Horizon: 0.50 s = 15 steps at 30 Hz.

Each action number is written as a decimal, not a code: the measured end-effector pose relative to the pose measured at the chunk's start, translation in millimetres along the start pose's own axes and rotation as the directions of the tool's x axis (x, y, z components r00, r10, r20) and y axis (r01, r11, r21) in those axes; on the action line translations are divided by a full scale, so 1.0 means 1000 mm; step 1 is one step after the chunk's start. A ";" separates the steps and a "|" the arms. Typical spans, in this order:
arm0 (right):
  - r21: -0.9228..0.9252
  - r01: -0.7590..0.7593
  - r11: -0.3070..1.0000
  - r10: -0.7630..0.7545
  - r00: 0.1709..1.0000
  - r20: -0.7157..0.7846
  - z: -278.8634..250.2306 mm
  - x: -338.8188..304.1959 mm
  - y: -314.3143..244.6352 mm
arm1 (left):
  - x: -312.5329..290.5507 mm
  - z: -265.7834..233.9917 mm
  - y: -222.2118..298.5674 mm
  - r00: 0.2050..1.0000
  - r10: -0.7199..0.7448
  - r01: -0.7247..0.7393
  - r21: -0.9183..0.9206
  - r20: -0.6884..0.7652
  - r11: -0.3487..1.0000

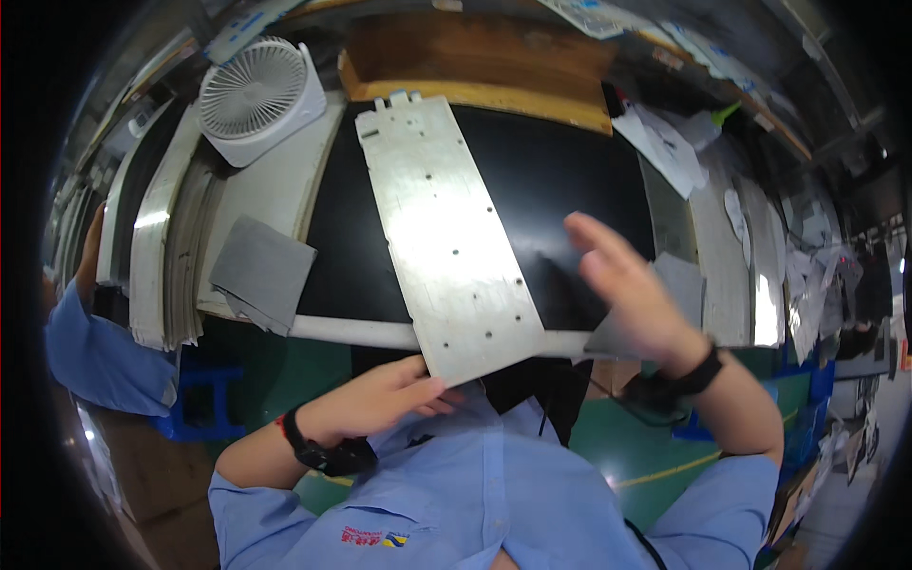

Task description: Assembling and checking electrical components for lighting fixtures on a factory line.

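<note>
At the far left a co-worker's blue sleeve (95,351) shows at the edge. Next come stacked pale panels (157,247) standing on the surface (275,190), with a white fan (258,95) at the far end and a grey cloth (261,271) lying near them. The left hand (380,404) grips the near end of a long metal plate (442,237), fingers curled under its edge, a dark band on the wrist. The plate runs from that hand away over a black sheet (560,180) on the surface, drilled with small holes. To the right the right hand (632,294) hovers open, fingers spread, above the black sheet and clear of the plate. Behind it lies a second grey cloth (679,280). Loose papers (665,142) lie at the far right.
</note>
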State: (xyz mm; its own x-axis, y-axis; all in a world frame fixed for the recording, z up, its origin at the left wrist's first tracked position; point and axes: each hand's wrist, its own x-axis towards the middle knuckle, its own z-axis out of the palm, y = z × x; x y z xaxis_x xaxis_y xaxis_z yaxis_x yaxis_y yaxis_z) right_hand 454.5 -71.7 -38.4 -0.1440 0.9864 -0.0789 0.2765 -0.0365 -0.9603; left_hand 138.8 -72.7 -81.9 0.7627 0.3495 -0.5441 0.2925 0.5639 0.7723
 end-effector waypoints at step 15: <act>-0.605 -0.430 0.669 0.113 0.865 -0.490 -0.063 -0.070 0.053 | -0.096 0.006 0.092 0.222 0.963 -0.975 0.061 0.155 0.215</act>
State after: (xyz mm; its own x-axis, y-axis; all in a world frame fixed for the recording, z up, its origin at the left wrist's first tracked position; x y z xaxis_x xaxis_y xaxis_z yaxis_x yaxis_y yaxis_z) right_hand 539.6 -133.0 -66.7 0.3721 0.9271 -0.0456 0.8223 -0.3521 -0.4470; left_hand 95.8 -58.5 42.8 0.5406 0.5046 0.6732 -0.6453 -0.2647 0.7166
